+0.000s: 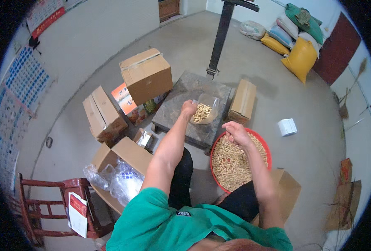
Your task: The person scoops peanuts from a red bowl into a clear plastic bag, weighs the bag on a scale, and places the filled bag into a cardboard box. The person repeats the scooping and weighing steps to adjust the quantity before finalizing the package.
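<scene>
Bag-filling step, prob.: your L hand [189,108] pinches the clear bag [209,113] of peanuts by its side, nr the scale platform [198,83]'s R edge. R hand [236,133] half-curled over the red basin [270,157]'s far rim; can't tell if gripping. Next move calls for steady bag mouth.

The person is wearing a bright green top with short sleeves. Up the arm from the left grip [189,108], the left sleeve [148,208] is ending above the elbow and leaving the forearm bare; up the arm from the right grip [237,134], the right sleeve [278,239] is matching it in colour. Closer to the body than either grip, a small, dark, rectangular label [183,213] with pale lettering is marking the green cloth. Below the grips, black legwear [184,180] is covering the legs, its surface looking plain.
</scene>
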A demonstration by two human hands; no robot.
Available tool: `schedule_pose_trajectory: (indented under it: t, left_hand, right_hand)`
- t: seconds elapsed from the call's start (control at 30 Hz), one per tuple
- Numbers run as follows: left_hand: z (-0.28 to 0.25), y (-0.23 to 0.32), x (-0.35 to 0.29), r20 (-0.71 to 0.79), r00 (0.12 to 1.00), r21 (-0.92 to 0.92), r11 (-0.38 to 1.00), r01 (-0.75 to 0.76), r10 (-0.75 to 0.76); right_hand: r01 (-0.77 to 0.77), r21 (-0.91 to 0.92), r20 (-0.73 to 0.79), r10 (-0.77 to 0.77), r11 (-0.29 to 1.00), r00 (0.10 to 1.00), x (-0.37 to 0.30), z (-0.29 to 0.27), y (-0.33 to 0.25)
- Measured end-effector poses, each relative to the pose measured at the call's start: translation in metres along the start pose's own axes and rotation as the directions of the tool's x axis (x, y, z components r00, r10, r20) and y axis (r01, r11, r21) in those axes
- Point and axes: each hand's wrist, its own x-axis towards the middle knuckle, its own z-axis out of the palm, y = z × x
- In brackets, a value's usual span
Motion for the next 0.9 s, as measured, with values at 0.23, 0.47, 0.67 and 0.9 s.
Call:
schedule_pose_trajectory:
  t: [0.23, 0.47, 0.67, 0.9]
  left_hand:
    - [0.028, 0.013, -0.013, 0.067, 0.997, -0.076, 0.997, -0.032, 0.037]
    - [0.011, -0.010, 0.007, -0.031, 0.995, 0.065, 0.994, -0.091, 0.093]
    - [0.008, 0.016, -0.018, 0.033, 0.999, 0.043, 0.999, -0.006, 0.005]
    - [0.008, 0.002, -0.009, 0.029, 1.000, -0.066, 0.998, 0.013, -0.011]
  right_hand:
    - [0.057, 0.003, -0.098, -0.057, 0.998, 0.994, -0.015, -0.034, 0.007]
    - [0.099, -0.022, -0.082, -0.100, 0.995, 0.992, -0.002, -0.039, 0.012]
    - [0.085, -0.001, -0.100, -0.085, 0.996, 0.991, -0.010, -0.043, 0.007]
    - [0.061, -0.070, -0.088, -0.067, 0.996, 0.994, -0.011, -0.033, 0.002]
